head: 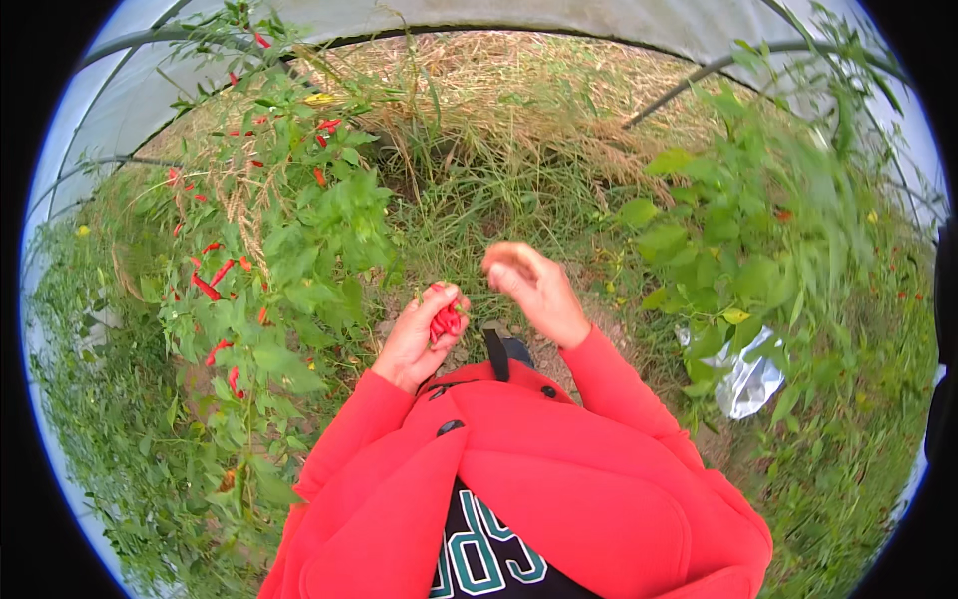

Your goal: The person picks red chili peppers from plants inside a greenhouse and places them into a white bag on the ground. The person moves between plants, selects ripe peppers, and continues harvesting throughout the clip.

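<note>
Several red chili peppers [446, 320] lie bunched in my left hand [420, 329], its thumb across the top of them. My right hand [537, 290] is raised a little to the right of it, slightly blurred, with its fingers curved and nothing visible in them. The two hands are apart. Left of my left hand stands a chili pepper plant [288, 277] with long red peppers [203, 287] hanging among green leaves.
Leafy green plants [718, 239] stand close on the right, with a crumpled clear plastic bag [745, 378] among them. Grass [494, 202] and dry straw [524, 90] lie ahead. Hoops [677, 90] and plastic sheeting of a tunnel greenhouse [554, 19] arch over both sides.
</note>
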